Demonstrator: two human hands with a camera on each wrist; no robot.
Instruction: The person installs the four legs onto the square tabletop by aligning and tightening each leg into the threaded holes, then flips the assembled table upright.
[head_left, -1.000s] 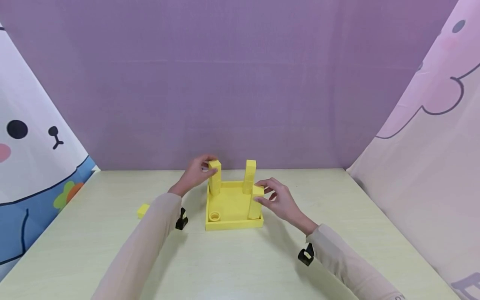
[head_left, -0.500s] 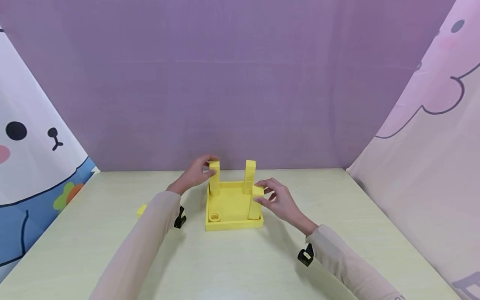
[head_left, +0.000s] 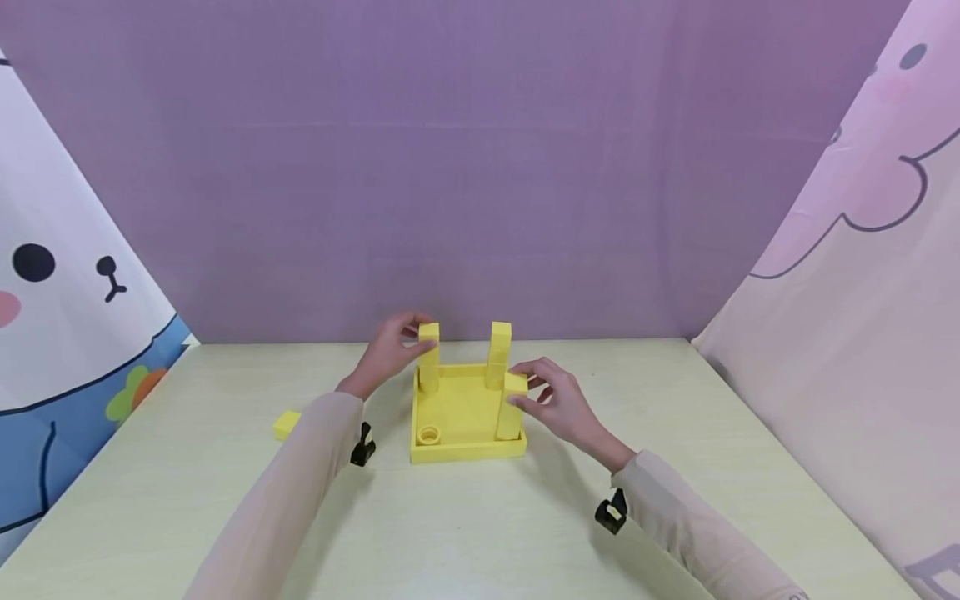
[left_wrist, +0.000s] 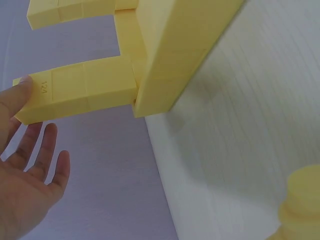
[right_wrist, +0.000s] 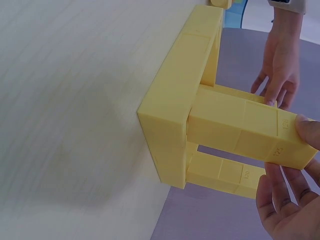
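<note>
A square yellow base [head_left: 468,452] with a raised rim lies on the table, three yellow block legs standing in its corners. My left hand [head_left: 386,354] pinches the top of the back left leg [head_left: 429,358] between thumb and fingers; the left wrist view shows the number 124 on this leg. Across the base, my right hand [head_left: 558,402] grips the top of the front right leg [head_left: 510,417], which bears raised numbers in the right wrist view. The back right leg [head_left: 498,354] stands untouched. A round socket [head_left: 429,435] shows in the front left corner.
A loose yellow block [head_left: 286,424] lies on the table left of the base, partly behind the left sleeve [head_left: 300,475]; its round stepped end [left_wrist: 305,200] shows in the left wrist view. A purple cloth [head_left: 480,167] hangs behind the table [head_left: 465,533], with printed cloths at both sides.
The back left leg, turned and leaning a little one second ago, now stands straighter, with the left hand still holding its top. My right hand has kept its place.
</note>
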